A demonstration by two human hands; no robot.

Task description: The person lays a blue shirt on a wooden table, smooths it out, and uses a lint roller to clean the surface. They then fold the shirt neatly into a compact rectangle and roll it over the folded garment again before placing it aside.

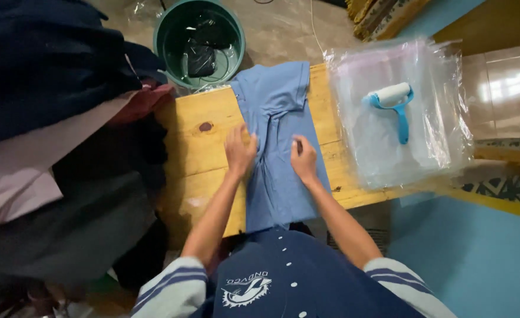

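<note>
a light blue shirt [283,147] lies lengthwise down the middle of the wooden bench [204,147], its collar end toward the far edge and its hem hanging a little over the near edge. it has been folded into 1 narrow strip, sides turned in, so it sits well inside the bench's width.

both hands rest on it about midway along. the left hand [240,150] is spread flat, fingers splayed, pressing the left folded edge of the cloth near where it meets bare wood; it grips nothing. the right hand [303,158] is loosely curled with fingertips down on the fabric, and i cannot tell whether it pinches a crease or only presses. between the 2 hands a ridge of wrinkles runs up toward the collar, which suggests the cloth is being held flat from both sides.

the fabric looks soft, matte and thin. the bench is pale planked wood with a dark knot. at its right end lies a stack of clear, glossy plastic bags [398,112], crinkled at the edges, with a lint roller [393,100], blue handle and white barrel, resting on top. over the left end slumps a heap of dark and pink clothing [53,147]. beyond the far edge a green bucket [200,41] stands on the floor with dark items inside.
</note>
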